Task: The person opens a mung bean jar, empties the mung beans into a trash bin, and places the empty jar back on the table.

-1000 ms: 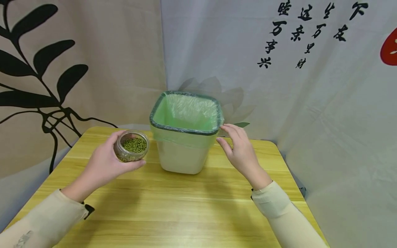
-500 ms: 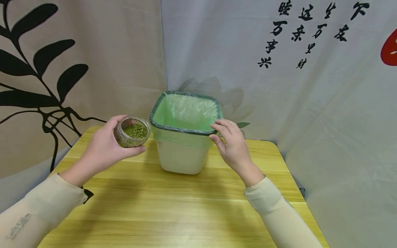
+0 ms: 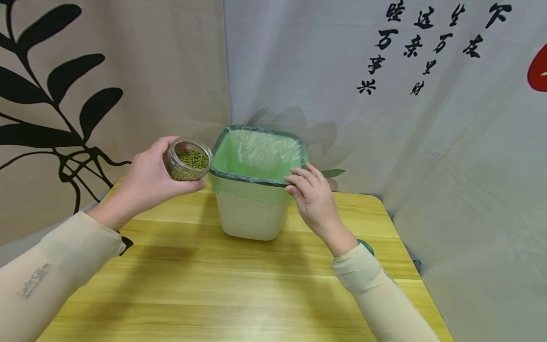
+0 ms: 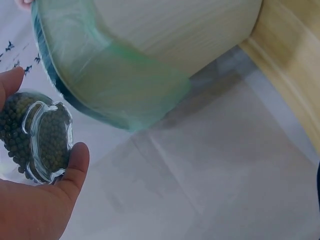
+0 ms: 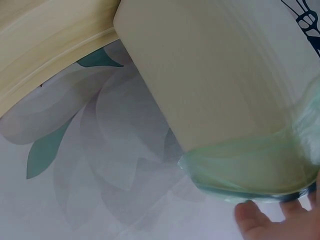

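My left hand [image 3: 147, 176] grips a clear round jar [image 3: 173, 167] with green mung beans [image 3: 194, 159] in it, its mouth tilted towards the camera. In the left wrist view, fingers and thumb lie on both sides of the jar [image 4: 69, 131]. The jar is at the left rim of a pale square trash bin [image 3: 252, 216], which is lined with a thin green bag [image 3: 267, 149]. My right hand [image 3: 318, 204] is at the bin's right front corner, fingers loosely bent. In the right wrist view its fingertips [image 5: 247, 212] are close to the rim; contact is unclear.
The bin stands towards the back of a yellow wooden table [image 3: 239, 289]. Behind the table hangs a pale cloth [image 3: 461, 142] with dark writing and a black plant print [image 3: 77, 76].
My left hand has raised the jar and brought it slightly right, up to the bin's rim. My right hand has shifted left along the bin's right front corner. The bin has stayed put.
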{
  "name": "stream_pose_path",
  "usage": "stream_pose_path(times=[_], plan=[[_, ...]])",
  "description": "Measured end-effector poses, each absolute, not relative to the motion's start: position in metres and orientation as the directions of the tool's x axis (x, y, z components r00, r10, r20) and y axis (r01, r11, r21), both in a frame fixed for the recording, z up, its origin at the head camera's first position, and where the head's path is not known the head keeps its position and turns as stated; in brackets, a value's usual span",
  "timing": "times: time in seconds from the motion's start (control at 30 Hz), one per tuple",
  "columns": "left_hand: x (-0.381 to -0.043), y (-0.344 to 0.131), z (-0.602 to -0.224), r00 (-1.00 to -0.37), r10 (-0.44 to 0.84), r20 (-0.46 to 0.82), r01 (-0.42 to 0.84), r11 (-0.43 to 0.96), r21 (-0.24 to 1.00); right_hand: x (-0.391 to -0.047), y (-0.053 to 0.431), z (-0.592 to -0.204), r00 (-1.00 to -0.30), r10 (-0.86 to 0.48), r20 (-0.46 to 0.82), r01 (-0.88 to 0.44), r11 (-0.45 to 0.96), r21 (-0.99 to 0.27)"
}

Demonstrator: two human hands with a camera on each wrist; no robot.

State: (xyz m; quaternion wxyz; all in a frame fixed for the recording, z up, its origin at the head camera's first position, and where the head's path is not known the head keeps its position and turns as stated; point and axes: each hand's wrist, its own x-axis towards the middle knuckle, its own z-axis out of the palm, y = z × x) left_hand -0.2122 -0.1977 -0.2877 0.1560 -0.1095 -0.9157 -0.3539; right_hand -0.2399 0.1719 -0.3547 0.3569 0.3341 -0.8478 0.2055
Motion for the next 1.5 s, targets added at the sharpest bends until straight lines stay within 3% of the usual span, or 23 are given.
stream_pose_path(times=[0.33, 1.0, 1.5], plan=[[-0.232, -0.184, -0.265, -0.914, 0.145, 0.378, 0.357, 0.73, 0.583, -0.236, 0.167, -0.349, -0.641, -0.401, 0.654, -0.656, 0.729, -0.197], [-0.266, -0.166, -0.248, -0.916, 0.209, 0.343, 0.373, 0.758, 0.535, -0.235, 0.164, -0.344, -0.65, -0.416, 0.635, -0.654, 0.732, -0.19], [-0.281, -0.157, -0.249, -0.883, 0.273, 0.381, 0.438, 0.771, 0.463, -0.234, 0.165, -0.345, -0.649, -0.412, 0.639, -0.656, 0.729, -0.196]])
